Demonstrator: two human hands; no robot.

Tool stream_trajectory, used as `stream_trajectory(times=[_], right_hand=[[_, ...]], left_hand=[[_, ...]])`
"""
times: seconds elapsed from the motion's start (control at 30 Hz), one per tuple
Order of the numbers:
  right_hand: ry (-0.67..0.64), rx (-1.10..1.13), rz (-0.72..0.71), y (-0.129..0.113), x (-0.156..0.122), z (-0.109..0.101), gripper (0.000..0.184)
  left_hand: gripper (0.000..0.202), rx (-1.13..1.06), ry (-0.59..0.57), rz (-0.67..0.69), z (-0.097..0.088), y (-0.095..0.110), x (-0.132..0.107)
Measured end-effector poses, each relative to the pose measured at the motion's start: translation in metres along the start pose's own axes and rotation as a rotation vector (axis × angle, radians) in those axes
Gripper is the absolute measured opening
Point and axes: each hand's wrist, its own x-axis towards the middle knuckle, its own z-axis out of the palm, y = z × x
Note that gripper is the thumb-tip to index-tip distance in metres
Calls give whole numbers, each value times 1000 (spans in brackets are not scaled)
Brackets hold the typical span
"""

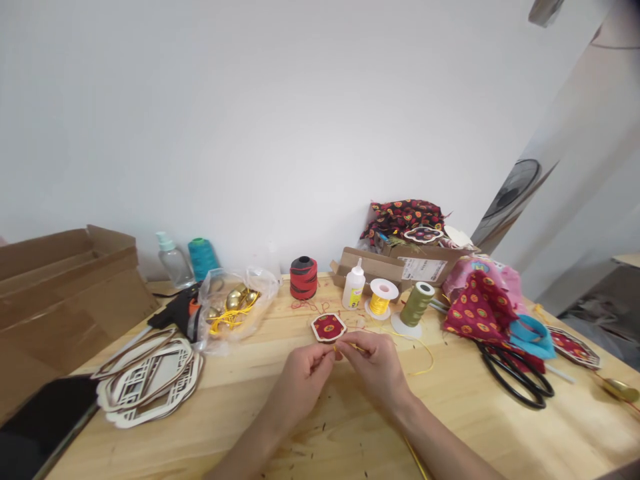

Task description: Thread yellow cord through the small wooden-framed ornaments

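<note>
Left hand [300, 381] and right hand [376, 368] pinch thin yellow cord [356, 347] above a pale wooden table [500, 433].

Fingertips clamp together, keeping the cord short and controlled – just beside them lies a red-and-gold fabric plaque with a wooden rim [329, 327], within easy reach.

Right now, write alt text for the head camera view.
The left hand and right hand pinch a yellow cord just below a small red fabric ornament in a wooden frame on a wooden table. Thread spools, a glue bottle, scissors and a plastic bag of gold bells lie nearby.
</note>
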Motion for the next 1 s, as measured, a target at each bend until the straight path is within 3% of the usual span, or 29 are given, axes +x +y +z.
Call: stream_trajectory(times=[0.23, 0.47, 0.83, 1.0], right_hand=[[22, -37, -13, -2, -1, 0, 27], [20, 123, 106, 3, 1, 4, 17], [23, 65, -31, 0, 1, 0, 18], [40, -51, -90, 2, 2, -1, 20]], left_hand=[[28, -5, 48, -31, 3, 2, 0], [31, -55, 24, -26, 4, -3, -1], [32, -69, 38, 5, 1, 0, -1], [28, 65, 112, 1, 2, 0, -2]])
